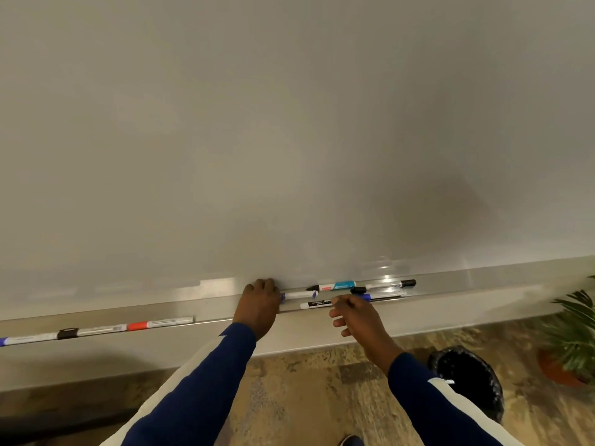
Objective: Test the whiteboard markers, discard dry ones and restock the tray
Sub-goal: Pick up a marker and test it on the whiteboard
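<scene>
A big whiteboard (289, 140) fills pretty much the whole view, with a wood-pattern floor (306, 397) under it. The metal tray (219, 306) runs along the board's bottom edge.

Two bunches of markers sit in the tray. Way off to the left there's a row lying end to end: a blue-ended one (19, 341), one with a black band (67, 333) and one with a red band (138, 325). The other bunch is right of centre. It has a teal-labelled marker (331, 286) and a black-capped marker (391, 284) at the back, and a thin blue marker (370, 297) in front of those. A black-labelled marker (317, 304) lies nearest the front lip.

Down on the floor to the right is a black bin (467, 378), but the inside is too dark to see what's in it. A potted plant (576, 333) is just past it.

The left hand (260, 304) is down in the tray, fingers curled round one end of a white blue-tipped marker (297, 295), which lies flat in the tray. The right hand (354, 317) is just beside it at the right end of the black-labelled marker. Three of its fingers are loosely spread, and the thumb and forefinger are over the marker. Honestly can't tell if they're pinching it.
</scene>
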### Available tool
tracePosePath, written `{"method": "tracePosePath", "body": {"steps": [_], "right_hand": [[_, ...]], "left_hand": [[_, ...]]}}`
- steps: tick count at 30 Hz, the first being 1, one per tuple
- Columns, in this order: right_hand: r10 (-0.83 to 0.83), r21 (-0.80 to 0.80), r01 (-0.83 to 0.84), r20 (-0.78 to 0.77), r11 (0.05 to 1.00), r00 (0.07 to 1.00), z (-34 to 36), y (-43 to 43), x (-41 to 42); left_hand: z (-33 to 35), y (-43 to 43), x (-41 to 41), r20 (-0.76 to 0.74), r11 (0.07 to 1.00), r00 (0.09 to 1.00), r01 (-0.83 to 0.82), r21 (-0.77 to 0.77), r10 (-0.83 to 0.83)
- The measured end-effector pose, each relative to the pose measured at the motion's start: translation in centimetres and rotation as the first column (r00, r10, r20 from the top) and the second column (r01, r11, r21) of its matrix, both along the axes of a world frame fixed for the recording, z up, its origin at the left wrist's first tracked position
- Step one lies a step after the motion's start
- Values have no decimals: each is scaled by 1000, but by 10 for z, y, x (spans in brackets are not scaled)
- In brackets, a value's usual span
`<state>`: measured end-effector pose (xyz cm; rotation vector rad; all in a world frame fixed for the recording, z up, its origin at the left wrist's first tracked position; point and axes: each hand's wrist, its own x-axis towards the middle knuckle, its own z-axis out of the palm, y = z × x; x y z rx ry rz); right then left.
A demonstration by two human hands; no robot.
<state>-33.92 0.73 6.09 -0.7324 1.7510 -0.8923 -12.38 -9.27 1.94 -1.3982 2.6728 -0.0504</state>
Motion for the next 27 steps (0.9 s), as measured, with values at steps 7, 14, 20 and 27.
{"method": "tracePosePath", "body": {"steps": [7,14,20,27], "right_hand": [[78,1,-79,124,997,989,20,-20,52],[-93,-302,189,306,934,947,76,-23,82],[-179,-420,318,337,850,924,137,-21,78],[-263,-612,452,378,648,888,231,-30,-6]], "left_hand": [[38,20,29,-381,997,921,-83,8,80],[111,59,12,-707,988,700,17,156,100],[175,74,-10,-758,984,647,63,168,88],[207,96,8,-874,945,441,144,294,204]]}}
